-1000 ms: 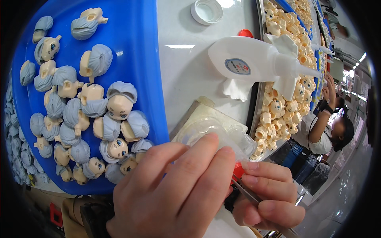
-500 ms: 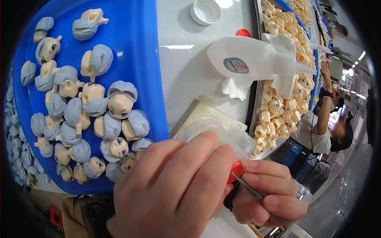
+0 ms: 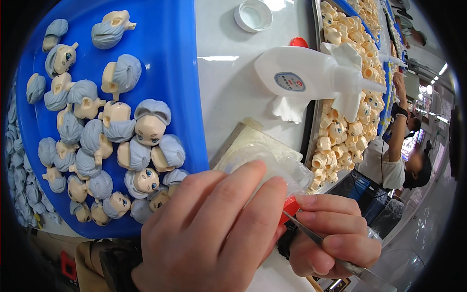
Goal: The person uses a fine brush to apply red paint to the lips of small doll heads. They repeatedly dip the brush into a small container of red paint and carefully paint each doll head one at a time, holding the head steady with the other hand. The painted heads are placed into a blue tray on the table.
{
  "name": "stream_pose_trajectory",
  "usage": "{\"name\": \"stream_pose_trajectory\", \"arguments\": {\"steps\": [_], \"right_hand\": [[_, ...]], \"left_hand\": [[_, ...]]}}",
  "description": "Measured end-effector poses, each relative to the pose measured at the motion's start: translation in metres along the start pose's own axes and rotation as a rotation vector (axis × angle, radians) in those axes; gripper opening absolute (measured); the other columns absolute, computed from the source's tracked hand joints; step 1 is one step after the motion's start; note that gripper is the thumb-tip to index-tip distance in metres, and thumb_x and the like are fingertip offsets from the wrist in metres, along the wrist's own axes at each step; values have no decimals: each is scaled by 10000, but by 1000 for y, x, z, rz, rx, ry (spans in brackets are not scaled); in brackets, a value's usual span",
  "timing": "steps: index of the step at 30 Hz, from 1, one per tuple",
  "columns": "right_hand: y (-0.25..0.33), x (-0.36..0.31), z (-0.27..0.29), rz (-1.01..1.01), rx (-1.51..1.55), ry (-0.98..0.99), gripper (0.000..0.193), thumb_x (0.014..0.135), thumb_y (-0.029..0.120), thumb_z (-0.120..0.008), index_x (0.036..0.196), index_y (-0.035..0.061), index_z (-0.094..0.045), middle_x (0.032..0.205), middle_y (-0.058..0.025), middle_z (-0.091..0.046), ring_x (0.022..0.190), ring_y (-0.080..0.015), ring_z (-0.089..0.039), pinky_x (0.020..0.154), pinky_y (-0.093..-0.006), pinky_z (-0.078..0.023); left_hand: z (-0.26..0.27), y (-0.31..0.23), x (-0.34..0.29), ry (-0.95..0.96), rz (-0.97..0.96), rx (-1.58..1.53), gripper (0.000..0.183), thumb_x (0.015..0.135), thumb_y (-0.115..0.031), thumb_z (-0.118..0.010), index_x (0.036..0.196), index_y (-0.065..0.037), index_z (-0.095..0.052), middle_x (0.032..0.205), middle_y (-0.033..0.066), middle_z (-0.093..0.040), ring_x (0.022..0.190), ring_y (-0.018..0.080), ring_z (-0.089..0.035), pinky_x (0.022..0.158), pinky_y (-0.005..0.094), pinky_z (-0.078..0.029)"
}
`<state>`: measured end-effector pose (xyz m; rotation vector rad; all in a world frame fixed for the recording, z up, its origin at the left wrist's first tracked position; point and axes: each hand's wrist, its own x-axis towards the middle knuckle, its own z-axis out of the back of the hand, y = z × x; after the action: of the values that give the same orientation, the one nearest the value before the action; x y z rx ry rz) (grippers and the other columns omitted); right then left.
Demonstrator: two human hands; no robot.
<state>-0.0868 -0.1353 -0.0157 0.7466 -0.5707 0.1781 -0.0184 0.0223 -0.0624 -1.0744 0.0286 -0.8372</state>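
My left hand [image 3: 214, 228] is at the lower middle, back up, its fingers curled and pressed together; whatever they hold is hidden. Beyond its fingertips lies a clear plastic dish [image 3: 258, 151] on a pale square block [image 3: 245, 129]. A red piece [image 3: 290, 208] shows beside my left index finger, mostly covered. To the right, my right hand [image 3: 335, 238] is closed around a slim pointed metal tool [image 3: 311, 235]. Its tip meets the red piece beside my left fingers; whether it touches that piece or something behind it I cannot tell.
A blue tray [image 3: 168, 58] on the left holds several doll heads [image 3: 151, 127] with grey-blue hair. A white squeeze bottle [image 3: 306, 73] lies near a red cap [image 3: 298, 42] and a white round lid [image 3: 253, 15]. Beige doll parts [image 3: 340, 131] fill the right; another person [image 3: 391, 160] sits beyond.
My right hand and the metal tool have shifted and turned slightly, with the tip staying by the red piece. The left hand has barely moved.
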Motion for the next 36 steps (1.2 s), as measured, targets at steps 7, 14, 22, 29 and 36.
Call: {"name": "stream_pose_trajectory", "arguments": {"steps": [7, 14, 22, 29, 36], "right_hand": [[1, 1, -1, -7, -5, -21, 357, 935, 318, -548, 879, 5, -385, 616, -159, -548, 505, -280, -581, 497, -339, -544], [0, 1, -3, 5, -1, -31, 361, 943, 329, -529, 885, 5, -381, 610, -161, -546, 504, -279, -580, 489, -332, -537], [1, 3, -1, -23, 5, 2, 356, 945, 326, -527, 888, 5, -382, 622, -168, -554, 522, -296, -585, 498, -337, -538], [2, 4, 0, -10, 21, 18, 354, 944, 322, -530, 887, 5, -383, 630, -169, -554, 523, -295, -584, 497, -342, -539], [1, 4, 0, -9, 22, -5, 354, 945, 322, -527, 882, 5, -383, 625, -165, -547, 522, -291, -585, 496, -343, -540]], "left_hand": [[6, 2, 1, 80, -24, 25, 441, 590, -23, -761, 1011, -20, -632, 1033, 116, -623, 859, 280, -593, 732, 324, -475], [8, -28, 17, 4, 273, -20, 315, 652, -96, -698, 959, -39, -652, 956, 88, -633, 763, 210, -601, 639, 287, -526], [0, 2, 3, 17, -15, -5, 454, 580, -14, -756, 1017, -20, -632, 1037, 110, -618, 853, 276, -588, 726, 326, -473], [20, -34, 27, 109, 325, -81, 397, 634, -108, -767, 990, 4, -630, 1001, 175, -644, 783, 316, -616, 662, 369, -493], [-7, -1, 2, -42, -1, -40, 453, 581, -8, -751, 1018, -16, -631, 1038, 113, -616, 854, 277, -589, 727, 328, -474]]}}
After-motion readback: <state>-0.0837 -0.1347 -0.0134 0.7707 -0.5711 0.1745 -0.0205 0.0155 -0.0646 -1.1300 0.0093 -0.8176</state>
